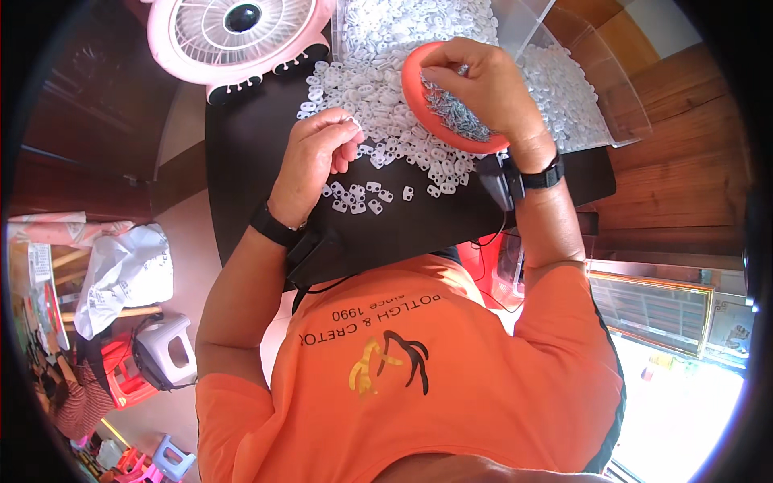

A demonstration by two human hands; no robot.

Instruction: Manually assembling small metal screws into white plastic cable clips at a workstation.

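Black table (266, 137), pink fan (241, 32) behind.

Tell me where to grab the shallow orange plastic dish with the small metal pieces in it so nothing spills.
Probably best taken by the bare near rim of the shallow orange plastic dish, coming from the person's side. The right hand covers its far edge, and loose small metal pieces fill the middle, so pinch the rim with fingers and keep it level.

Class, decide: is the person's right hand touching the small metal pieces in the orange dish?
Touching. The head view shows the right hand with fingertips pressed into the metal pieces in the orange dish.
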